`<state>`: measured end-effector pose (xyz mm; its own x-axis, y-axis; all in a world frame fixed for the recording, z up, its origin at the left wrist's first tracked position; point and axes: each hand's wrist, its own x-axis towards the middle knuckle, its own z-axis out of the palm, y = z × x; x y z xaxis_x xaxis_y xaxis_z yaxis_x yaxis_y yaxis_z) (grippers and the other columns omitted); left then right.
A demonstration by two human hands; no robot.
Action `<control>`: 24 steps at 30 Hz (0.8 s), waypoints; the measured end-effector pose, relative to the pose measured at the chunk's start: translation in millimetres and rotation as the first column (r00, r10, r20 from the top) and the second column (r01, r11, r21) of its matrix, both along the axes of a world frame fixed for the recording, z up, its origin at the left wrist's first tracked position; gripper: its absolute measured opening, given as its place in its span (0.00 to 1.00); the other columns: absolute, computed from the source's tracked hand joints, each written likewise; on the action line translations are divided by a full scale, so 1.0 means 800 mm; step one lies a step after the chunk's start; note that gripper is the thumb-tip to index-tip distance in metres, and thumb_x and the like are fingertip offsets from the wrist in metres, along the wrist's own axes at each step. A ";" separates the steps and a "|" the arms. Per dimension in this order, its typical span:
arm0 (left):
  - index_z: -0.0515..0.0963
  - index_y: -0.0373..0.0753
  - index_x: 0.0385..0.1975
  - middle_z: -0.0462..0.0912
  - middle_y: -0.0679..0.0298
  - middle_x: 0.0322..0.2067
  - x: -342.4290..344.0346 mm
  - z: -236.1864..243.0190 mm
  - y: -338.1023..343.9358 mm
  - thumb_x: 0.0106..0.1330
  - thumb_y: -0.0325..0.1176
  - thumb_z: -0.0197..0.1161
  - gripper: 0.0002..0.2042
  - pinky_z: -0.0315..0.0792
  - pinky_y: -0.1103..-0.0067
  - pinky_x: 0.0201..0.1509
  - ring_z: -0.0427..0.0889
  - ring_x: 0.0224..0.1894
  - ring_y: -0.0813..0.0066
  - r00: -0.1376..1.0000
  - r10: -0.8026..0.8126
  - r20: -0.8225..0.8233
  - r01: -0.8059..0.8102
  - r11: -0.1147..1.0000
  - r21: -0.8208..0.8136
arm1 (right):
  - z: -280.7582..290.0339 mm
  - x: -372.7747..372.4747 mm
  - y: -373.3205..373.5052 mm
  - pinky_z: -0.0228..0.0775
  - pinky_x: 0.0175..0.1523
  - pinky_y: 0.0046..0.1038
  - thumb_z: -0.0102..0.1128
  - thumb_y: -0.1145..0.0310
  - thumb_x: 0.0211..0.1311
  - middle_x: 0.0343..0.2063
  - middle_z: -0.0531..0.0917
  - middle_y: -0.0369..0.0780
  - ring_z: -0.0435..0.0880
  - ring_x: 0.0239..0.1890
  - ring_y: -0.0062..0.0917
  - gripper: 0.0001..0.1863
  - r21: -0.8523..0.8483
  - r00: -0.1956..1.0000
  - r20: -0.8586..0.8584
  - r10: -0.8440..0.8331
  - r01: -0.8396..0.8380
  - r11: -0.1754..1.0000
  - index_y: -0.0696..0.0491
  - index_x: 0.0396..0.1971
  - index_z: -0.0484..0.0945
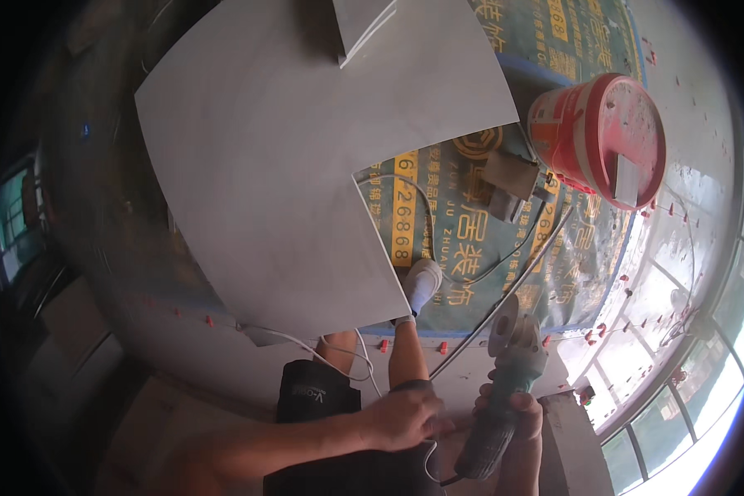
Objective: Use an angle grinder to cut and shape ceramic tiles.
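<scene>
My right hand (pixel 524 413) grips an angle grinder (pixel 498 426) with a green-and-black body, disc end upward and power cord at its bottom. My left hand (pixel 405 420) is curled in front of my dark shorts, just left of the grinder; what its blurred fingers hold, if anything, I cannot make out. Beyond both hands lies a large grey tile (pixel 248 182) with a rectangular notch out of its right side. My foot, in a pale shoe (pixel 423 281), stands by the notch's lower edge.
Green printed floor protection (pixel 479 256) surrounds the tile, with cables and a boxy tool (pixel 508 190) on it. A red bucket (pixel 595 140) stands at the upper right, a grey piece (pixel 355 25) at the top. Small red clips (pixel 442 346) dot the pale floor, and windows curve along the right rim.
</scene>
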<state>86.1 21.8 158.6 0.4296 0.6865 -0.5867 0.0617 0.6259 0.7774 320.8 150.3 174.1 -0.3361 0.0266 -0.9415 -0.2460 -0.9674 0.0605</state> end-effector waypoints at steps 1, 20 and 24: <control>0.77 0.29 0.52 0.80 0.49 0.51 -0.026 -0.028 0.010 0.70 0.36 0.65 0.18 0.77 0.61 0.59 0.82 0.52 0.43 0.954 0.078 -0.288 -0.010 0.972 0.233 | 0.004 0.016 -0.002 0.83 0.50 0.48 0.73 0.65 0.45 0.43 0.84 0.50 0.87 0.43 0.45 0.40 0.010 0.999 0.033 -0.028 0.028 1.000 0.58 0.61 0.69; 0.69 0.26 0.66 0.71 0.38 0.66 0.017 -0.127 0.016 0.73 0.40 0.47 0.28 0.49 0.55 0.80 0.67 0.72 0.45 -0.095 -0.289 -0.953 0.948 0.265 -0.175 | -0.003 0.082 -0.032 0.81 0.53 0.52 0.69 0.67 0.50 0.45 0.83 0.52 0.86 0.46 0.45 0.36 -0.039 0.960 -0.094 -0.264 0.261 0.964 0.58 0.62 0.68; 0.76 0.26 0.55 0.82 0.45 0.48 0.062 -0.116 -0.043 0.67 0.34 0.53 0.21 0.61 0.55 0.73 0.80 0.57 0.48 0.492 -0.334 -0.804 0.758 0.619 0.207 | -0.007 0.076 -0.021 0.81 0.52 0.50 0.69 0.65 0.50 0.43 0.83 0.50 0.86 0.44 0.44 0.36 -0.003 0.978 -0.104 -0.182 0.182 0.983 0.58 0.61 0.68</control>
<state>135.5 -12.6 65.7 0.4801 0.6986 -0.5305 0.8379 -0.1863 0.5130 381.6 133.3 168.4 -0.4206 0.1026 -0.9014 -0.4106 -0.9075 0.0883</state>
